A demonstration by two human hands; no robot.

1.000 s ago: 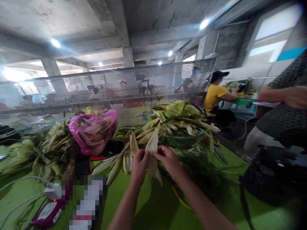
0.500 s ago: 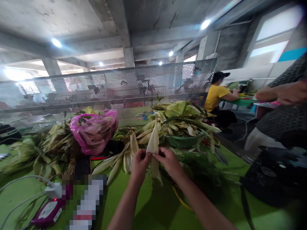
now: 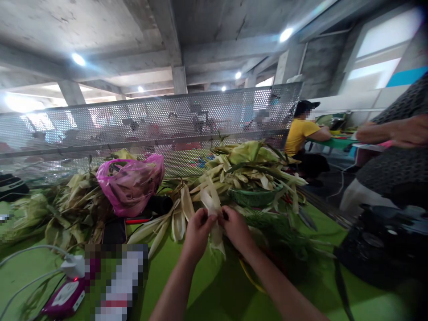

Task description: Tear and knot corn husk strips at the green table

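Note:
Both my hands hold one pale corn husk [image 3: 211, 201] upright above the green table [image 3: 207, 290]. My left hand [image 3: 197, 232] pinches its left edge, fingers closed. My right hand [image 3: 236, 228] pinches the right edge, fingers closed, close against the left. The husk's tip is curled and twisted between them, and its lower end hangs below my fingers. More loose husks [image 3: 177, 220] lie flat just beyond my left hand.
A green basket [image 3: 256, 196] heaped with husks stands behind my hands. A pink plastic bag [image 3: 130, 183] and a husk pile [image 3: 67, 209] sit left. A charger and cables [image 3: 72, 267] lie near left. A perforated metal screen [image 3: 150, 125] backs the table. A person's arm [image 3: 391, 133] is at right.
My hands have drawn closer together and the husk, which stood tall and flat, is now folded or twisted shorter between my fingers.

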